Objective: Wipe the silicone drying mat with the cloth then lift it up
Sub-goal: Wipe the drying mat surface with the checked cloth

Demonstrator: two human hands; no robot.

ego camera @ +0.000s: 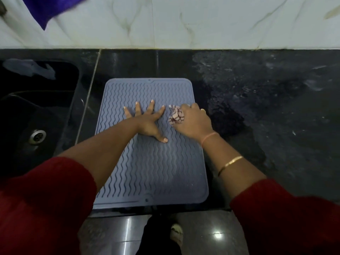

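Observation:
A blue-grey silicone drying mat [150, 168] with wavy ridges lies flat on the black stone counter, its near edge at the counter's front. My left hand [147, 120] presses flat on the mat's middle, fingers spread wide. My right hand [193, 122] rests on the mat's right side, fingers closed on a bunched white cloth with dark red checks [175, 116]. The cloth touches the mat just right of my left fingertips.
A black sink [33, 115] with a metal drain [37, 136] is set in the counter left of the mat. The counter [266, 107] to the right shows wet smears. A marble wall rises behind, with a purple cloth [49, 10] hanging at the top left.

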